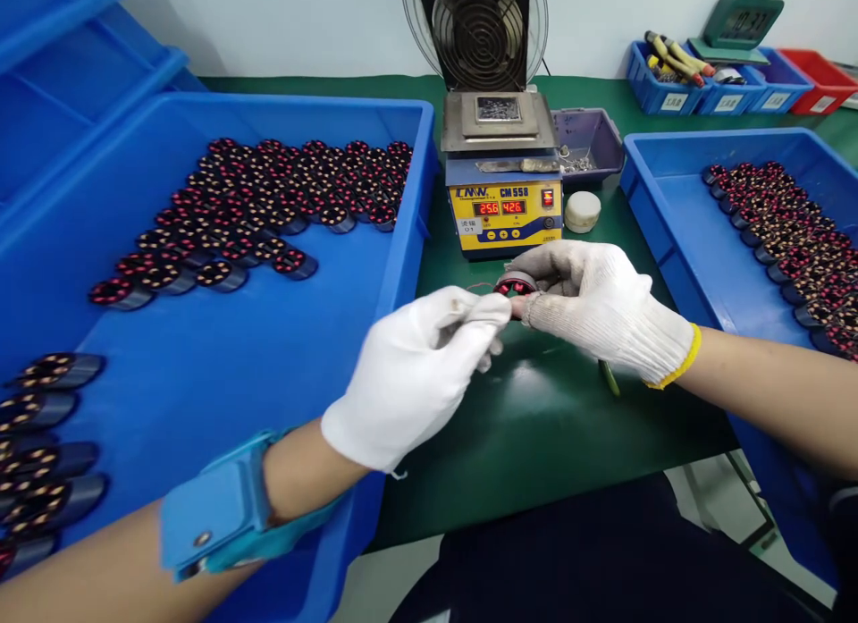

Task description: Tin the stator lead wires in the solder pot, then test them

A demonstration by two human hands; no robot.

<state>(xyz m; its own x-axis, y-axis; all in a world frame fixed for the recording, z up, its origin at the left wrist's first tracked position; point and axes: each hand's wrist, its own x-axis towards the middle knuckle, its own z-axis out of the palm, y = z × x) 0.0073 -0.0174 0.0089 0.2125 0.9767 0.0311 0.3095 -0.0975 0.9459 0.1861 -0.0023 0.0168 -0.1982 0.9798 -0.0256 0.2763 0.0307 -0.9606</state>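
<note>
A motor stator (515,283), a dark ring with red windings, is held by my right hand (590,301) between thumb and fingers, in front of the solder pot. The glove on this hand is white knit with a yellow cuff and greyed fingertips. A thin reddish wire (479,286) sticks out from the ring's left side. My left hand (435,359), in a white glove, is closed in a pinch at the stator's near edge, against the right thumb; what lies between its fingertips is hidden. Behind them stands the yellow solder pot (500,214) with a lit display.
A large blue tray (288,337) with many stators fills the left; another blue tray (677,203) holds more at right. By the pot are a purple bin (607,140), a round white tin (583,212) and a fan (481,24). A green-handled tool (609,378) lies under my right wrist.
</note>
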